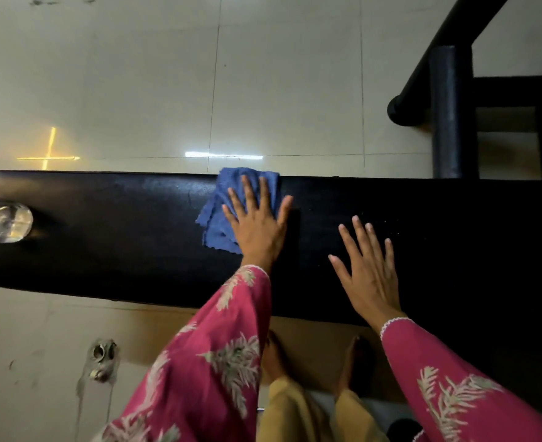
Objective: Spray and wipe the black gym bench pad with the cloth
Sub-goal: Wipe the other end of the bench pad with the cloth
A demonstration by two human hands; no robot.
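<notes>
The black bench pad [120, 234], long and glossy, is stretching from left to right across the scene. A crumpled blue cloth [231, 205] is lying on it near its far edge, around mid-length. A clear spray bottle [3, 221] is resting at the pad's left end.

Bench pad [104, 218]: black vinyl-like covering, finely grained, with a soft sheen at its far edge. Cloth [222, 218] on the pad: blue, napped textile, matt, edges pinked. Bottle [3, 220] at the pad's left end: clear, glossy plastic. Floor [135, 90] beyond the pad: pale tiles, polished, reflective. Frame [445, 116] at the pad's right end: black, matt, lightly textured. Sleeves [218, 346]: printed woven fabric.
</notes>
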